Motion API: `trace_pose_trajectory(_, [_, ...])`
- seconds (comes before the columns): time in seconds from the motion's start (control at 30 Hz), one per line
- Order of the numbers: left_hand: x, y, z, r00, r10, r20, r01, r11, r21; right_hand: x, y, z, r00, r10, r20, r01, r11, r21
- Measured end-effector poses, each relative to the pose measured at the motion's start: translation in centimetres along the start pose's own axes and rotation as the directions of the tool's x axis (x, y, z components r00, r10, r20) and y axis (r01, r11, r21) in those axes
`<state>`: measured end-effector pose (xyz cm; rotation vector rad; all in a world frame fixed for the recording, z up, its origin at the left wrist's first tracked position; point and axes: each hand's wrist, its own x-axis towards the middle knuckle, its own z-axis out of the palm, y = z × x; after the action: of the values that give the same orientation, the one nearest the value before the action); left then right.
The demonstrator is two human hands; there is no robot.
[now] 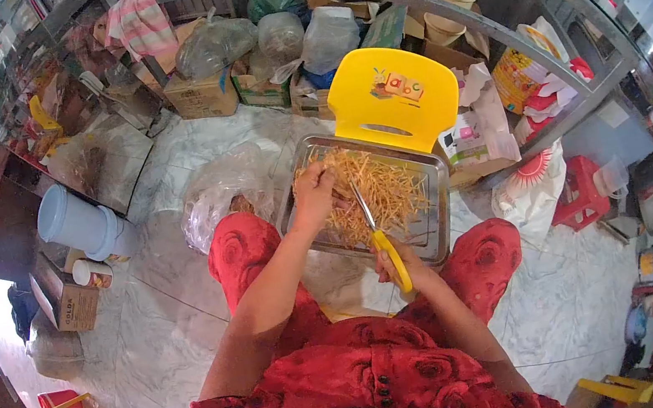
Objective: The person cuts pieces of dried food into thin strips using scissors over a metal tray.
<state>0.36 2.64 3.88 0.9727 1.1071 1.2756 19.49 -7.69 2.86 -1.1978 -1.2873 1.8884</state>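
Note:
A metal tray (pixel 441 225) holds a heap of thin yellow-orange strips (pixel 383 187) between my knees. Over its left side, my left hand (pixel 315 194) is closed around some of the strips. My right hand (pixel 403 264), at the tray's front edge, grips the yellow handles of the scissors (pixel 390 255). Their metal blades point up and left over the heap, close to my left hand. Whether the blade tips touch the strips is hard to tell.
Behind the tray stands a yellow chair (pixel 395 97). A clear plastic bag (pixel 227 189) lies left of it. Boxes (pixel 201 96) and bags line the back. Blue-white buckets (pixel 80 224) stand left, a red stool (pixel 583 195) right. Metal frame bars cross overhead.

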Motion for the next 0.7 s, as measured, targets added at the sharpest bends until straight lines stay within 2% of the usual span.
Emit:
trace_pose_trajectory(0.1, [0.2, -0.2, -0.2, 1.0, 0.02, -0.012, -0.02, 0.999, -0.029, 0.0, 0.1, 0.0, 1.0, -0.01, 0.023, 0.009, 1.0, 0.017])
trace_pose_trajectory(0.2, [0.3, -0.3, -0.2, 1.0, 0.014, -0.012, -0.014, 0.999, -0.052, 0.2, 0.6, -0.1, 0.996, -0.075, 0.056, 0.079, 0.994, -0.071])
trace_pose_trajectory(0.37, [0.0, 0.0, 0.3, 0.999, -0.002, -0.049, 0.003, 1.0, 0.006, 0.3, 0.5, -0.2, 0.997, -0.051, 0.058, 0.053, 0.998, -0.03])
trace_pose_trajectory(0.6, [-0.1, -0.2, 0.4, 1.0, 0.008, -0.006, -0.008, 1.0, 0.002, -0.1, -0.1, 0.0, 1.0, -0.013, 0.017, 0.014, 0.999, -0.037])
trace_pose_trajectory(0.7, [-0.1, -0.5, 0.5, 1.0, 0.019, -0.014, -0.019, 1.0, 0.0, 0.0, 0.4, -0.2, 0.999, 0.045, -0.022, -0.048, 0.989, -0.143])
